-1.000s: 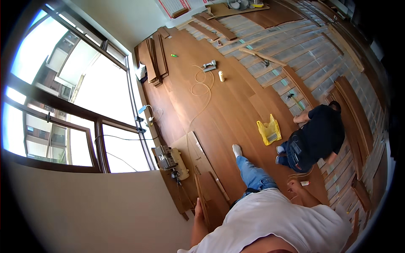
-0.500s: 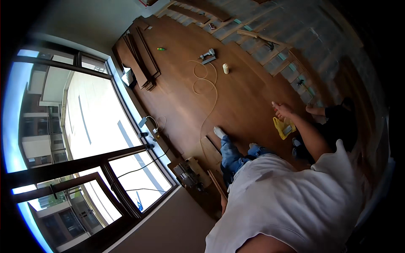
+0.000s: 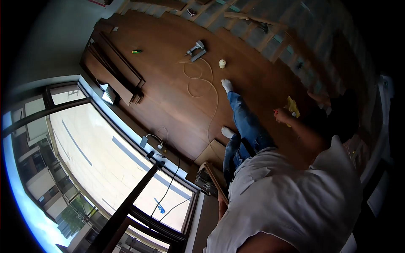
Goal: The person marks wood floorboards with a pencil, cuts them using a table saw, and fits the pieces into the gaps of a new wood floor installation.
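Beside my left hip, my left hand (image 3: 222,205) is closed around a narrow brown floorboard (image 3: 216,182), which points forward and away from my body. To the right, my bent right arm ends in my right hand (image 3: 284,115), its fingers curled in on a small red thing (image 3: 276,112). What kind of thing that is remains too small to tell. A yellow plastic bag (image 3: 294,106) shows just past my right hand; I cannot tell whether they touch.
Ahead lie a nail gun (image 3: 197,50) with its coiled hose (image 3: 216,90), a white bottle (image 3: 222,63) and a green-yellow tool (image 3: 136,51). Stacked boards (image 3: 112,71) line the window side. Bare joists (image 3: 249,31) border the laid floor. A person in dark clothes (image 3: 344,107) is at right.
My legs have stepped forward over the brown floor, and the view has turned. My right hand has drawn in, and the red thing now shows at its fingers. My left hand still holds the floorboard.
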{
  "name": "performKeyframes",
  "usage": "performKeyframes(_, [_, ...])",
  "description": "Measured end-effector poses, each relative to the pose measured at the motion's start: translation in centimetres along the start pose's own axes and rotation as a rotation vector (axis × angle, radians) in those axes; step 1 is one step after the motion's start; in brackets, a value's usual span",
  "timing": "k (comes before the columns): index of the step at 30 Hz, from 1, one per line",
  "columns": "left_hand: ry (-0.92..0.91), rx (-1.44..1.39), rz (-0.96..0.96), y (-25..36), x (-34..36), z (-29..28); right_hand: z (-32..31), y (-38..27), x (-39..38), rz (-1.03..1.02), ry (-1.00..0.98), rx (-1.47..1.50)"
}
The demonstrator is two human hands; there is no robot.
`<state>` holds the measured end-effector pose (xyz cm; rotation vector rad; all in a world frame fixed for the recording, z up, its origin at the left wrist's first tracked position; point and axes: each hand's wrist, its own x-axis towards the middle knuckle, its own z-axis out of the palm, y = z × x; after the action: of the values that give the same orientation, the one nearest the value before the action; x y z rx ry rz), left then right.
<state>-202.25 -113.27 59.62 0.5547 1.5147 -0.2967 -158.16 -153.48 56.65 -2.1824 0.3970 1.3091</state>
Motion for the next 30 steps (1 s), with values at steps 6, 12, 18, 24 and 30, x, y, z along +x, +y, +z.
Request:
performKeyframes(6, [0.056,0.346,0.005,19.5,5.8,17.3,-0.1,-1.3,22.5,0.156,-0.156,-0.064])
performKeyframes(12, [-0.007,0.67,0.165,39.3,20.7,39.2,1.2,-16.6,49.3,-0.097,0.127,-0.236])
performKeyframes(18, [-0.16,0.784,0.338,49.4,36.5,58.7,2.3,-29.4,62.7,-0.127,0.122,-0.602])
performKeyframes(24, [-0.203,0.814,0.388,53.5,41.8,67.9,2.7,-27.2,67.4,0.187,-0.102,-0.582])
performKeyframes(30, [-0.283,0.908,0.337,55.7,37.5,68.9,-2.1,-17.9,59.4,0.436,-0.22,-0.002])
